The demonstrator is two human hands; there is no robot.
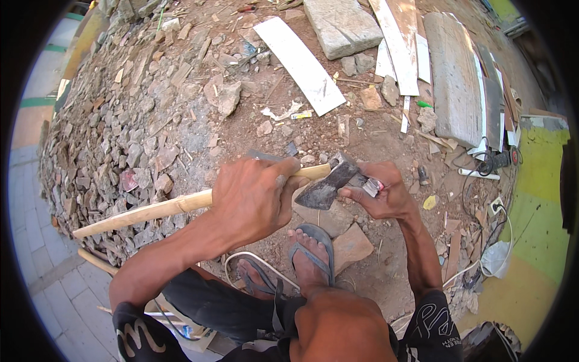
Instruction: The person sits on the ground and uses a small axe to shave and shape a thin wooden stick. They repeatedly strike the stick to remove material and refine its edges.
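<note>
My left hand [250, 196] is wrapped around the pale wooden handle [151, 214] of an axe, close below its head. The handle slants out to the left and narrows toward its far end. Its upper end meets the dark metal axe head [329, 186], whose wide blade points down and left. My right hand [386, 190] is closed at the head's other side, thumb against the metal. A shiny, crumpled clear-and-red piece [372, 187] shows in that hand; what it is I cannot make out. A flat grey edge [263, 156] shows behind my left knuckles, mostly hidden.
Broken rubble [129, 142] covers the ground at left. A white board [301, 66], a stone slab [342, 27] and stacked planks [455, 78] lie at the far side. A corded power tool [497, 160] and a socket [496, 206] are at right. My sandalled foot [310, 256] is below.
</note>
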